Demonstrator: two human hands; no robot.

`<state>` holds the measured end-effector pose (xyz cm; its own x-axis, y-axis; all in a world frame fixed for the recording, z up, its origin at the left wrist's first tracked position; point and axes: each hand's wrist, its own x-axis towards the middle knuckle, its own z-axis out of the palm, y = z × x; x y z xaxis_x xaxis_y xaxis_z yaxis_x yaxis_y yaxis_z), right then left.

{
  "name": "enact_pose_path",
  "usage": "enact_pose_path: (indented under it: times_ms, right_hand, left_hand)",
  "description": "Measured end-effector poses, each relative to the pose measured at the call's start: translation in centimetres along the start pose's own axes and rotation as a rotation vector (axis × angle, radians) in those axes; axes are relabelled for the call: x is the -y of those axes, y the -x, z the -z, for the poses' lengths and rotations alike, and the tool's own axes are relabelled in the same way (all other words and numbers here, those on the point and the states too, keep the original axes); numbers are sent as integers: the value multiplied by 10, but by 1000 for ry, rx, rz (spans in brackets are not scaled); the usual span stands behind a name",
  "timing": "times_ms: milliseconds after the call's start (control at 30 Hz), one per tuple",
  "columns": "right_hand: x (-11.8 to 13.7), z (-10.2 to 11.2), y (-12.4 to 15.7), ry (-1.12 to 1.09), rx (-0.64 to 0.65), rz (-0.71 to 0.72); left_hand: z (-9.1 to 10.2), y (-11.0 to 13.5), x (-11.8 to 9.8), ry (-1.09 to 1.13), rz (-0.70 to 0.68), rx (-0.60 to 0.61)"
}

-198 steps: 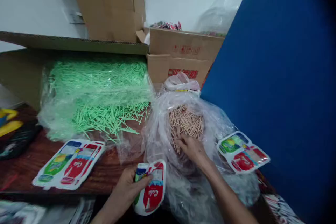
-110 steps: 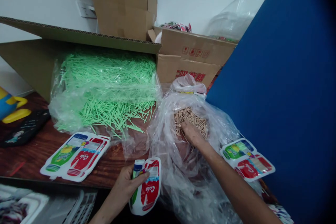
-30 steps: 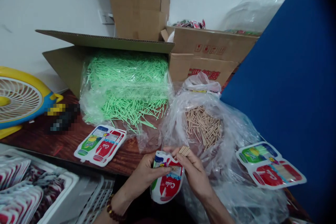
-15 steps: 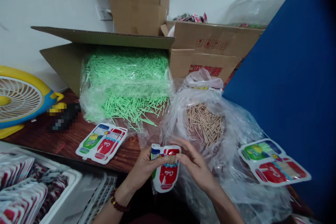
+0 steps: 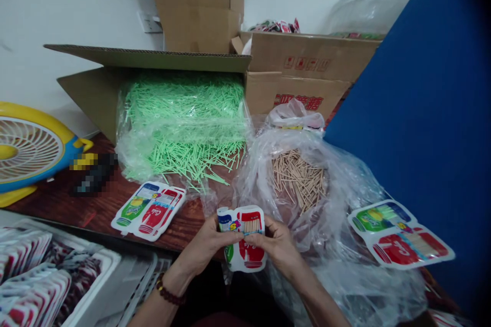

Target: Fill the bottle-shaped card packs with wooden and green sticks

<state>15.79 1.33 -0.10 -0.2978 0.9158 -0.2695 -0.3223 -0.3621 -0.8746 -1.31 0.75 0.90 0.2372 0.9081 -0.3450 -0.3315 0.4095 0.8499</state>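
Note:
Between my hands is a bottle-shaped candy packet (image 5: 251, 254), with a red Cola half and a green half partly folded back. Brown sticks show through its clear window. My left hand (image 5: 209, 245) grips the packet's left side, thumb across the front. My right hand (image 5: 278, 242) is closed on its right edge, thumb pressed just below the window. Beyond it, a clear plastic bag (image 5: 253, 173) lies open around loose brown candy sticks (image 5: 299, 181). A pile of green candy sticks (image 5: 192, 153) spills from a bag in an open carton (image 5: 153, 59).
Similar packets (image 5: 149, 210) lie on the wooden table at left, and another packet (image 5: 401, 235) at right. A fan (image 5: 30, 145) stands far left. Below it, a white bin (image 5: 109, 265) holds many packets. A blue panel (image 5: 399, 112) bounds the right side.
My right hand has lowered from the packet's top window to its right edge, fingers now behind it and thumb in front. The packet has risen slightly.

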Motion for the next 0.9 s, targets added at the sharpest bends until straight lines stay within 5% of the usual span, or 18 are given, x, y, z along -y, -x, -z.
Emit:
enact_pose_path:
  times_ms: [500, 900]
  right_hand:
    - [5, 11, 2, 70, 98, 62]
    - [-4, 8, 0, 93, -42, 130]
  left_hand:
    - [0, 0, -5, -72, -44, -16]
    - [-10, -1, -3, -121, -36, 4]
